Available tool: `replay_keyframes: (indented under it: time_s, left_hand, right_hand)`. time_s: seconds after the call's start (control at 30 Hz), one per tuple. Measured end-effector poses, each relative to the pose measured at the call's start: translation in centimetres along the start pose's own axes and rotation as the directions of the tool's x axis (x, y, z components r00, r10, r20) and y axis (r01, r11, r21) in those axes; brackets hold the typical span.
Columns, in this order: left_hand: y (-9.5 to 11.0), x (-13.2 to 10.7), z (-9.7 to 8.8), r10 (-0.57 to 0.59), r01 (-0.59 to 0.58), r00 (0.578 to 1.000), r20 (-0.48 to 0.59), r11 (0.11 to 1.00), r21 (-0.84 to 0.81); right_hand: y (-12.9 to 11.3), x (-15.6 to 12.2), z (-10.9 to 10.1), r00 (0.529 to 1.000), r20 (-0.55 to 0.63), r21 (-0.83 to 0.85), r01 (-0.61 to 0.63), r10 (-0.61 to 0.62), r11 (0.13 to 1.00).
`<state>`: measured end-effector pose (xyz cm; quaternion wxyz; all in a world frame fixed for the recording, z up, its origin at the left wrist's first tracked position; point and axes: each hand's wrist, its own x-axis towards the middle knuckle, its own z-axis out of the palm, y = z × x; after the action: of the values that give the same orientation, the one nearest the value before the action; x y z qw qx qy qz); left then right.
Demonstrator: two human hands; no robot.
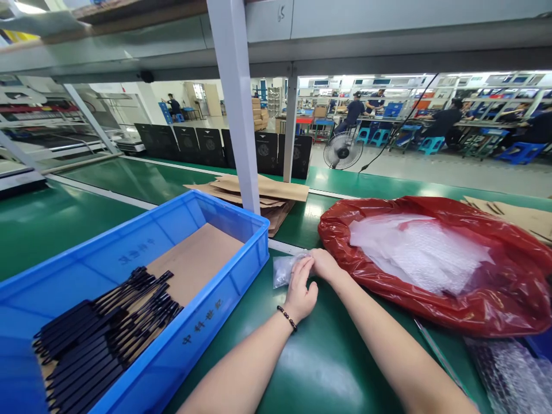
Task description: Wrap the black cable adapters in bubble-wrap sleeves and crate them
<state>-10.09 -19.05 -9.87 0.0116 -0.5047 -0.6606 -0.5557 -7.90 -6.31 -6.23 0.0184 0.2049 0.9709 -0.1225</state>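
Both my hands meet on the green table top [310, 356] over a small clear bubble-wrap bag [282, 270]. My left hand [299, 290], with a dark bead bracelet at the wrist, rests on the bag with its fingers pressed together along the bag's edge. My right hand [323, 263] is mostly hidden behind the left; its fingers touch the bag's right end. The bag lies flat just right of the blue crate [233, 282].
The blue crate holds a cardboard liner [194, 253] and several flat black parts [103, 333]. A red plastic sack [495, 299] of bubble-wrap bags lies right. Cardboard sheets [263, 192] lie behind a white post [239, 115]. Bubble wrap [509, 368] lies near right. People work at far benches.
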Motion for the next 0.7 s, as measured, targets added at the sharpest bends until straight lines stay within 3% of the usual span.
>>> replay_keyframes:
  time_s: [0.17, 0.33, 0.57, 0.7]
  left_hand:
    - [-1.5, 0.4, 0.1, -0.199, 0.2, 0.98, -0.024, 0.979, 0.039]
    - [-2.0, 0.7, -0.3, -0.291, 0.253, 0.944, 0.153, 0.94, 0.229]
    - [-2.3, 0.8, -0.5, -0.305, 0.265, 0.945, 0.117, 0.926, 0.271]
    - [-2.6, 1.0, -0.7, -0.244, 0.222, 0.968, 0.065, 0.945, 0.239]
  right_hand:
    - [0.0, 0.3, 1.4, 0.993, -0.025, -0.037, -0.115, 0.114, 0.993]
    - [-0.2, -0.3, 1.0, 0.992, -0.03, 0.03, -0.126, 0.127, 0.992]
    - [1.0, -2.9, -1.4, 0.976, -0.146, 0.127, -0.144, 0.162, 0.981]
    - [0.9, -3.6, -1.6, 0.958, -0.237, 0.04, -0.156, 0.161, 0.987]
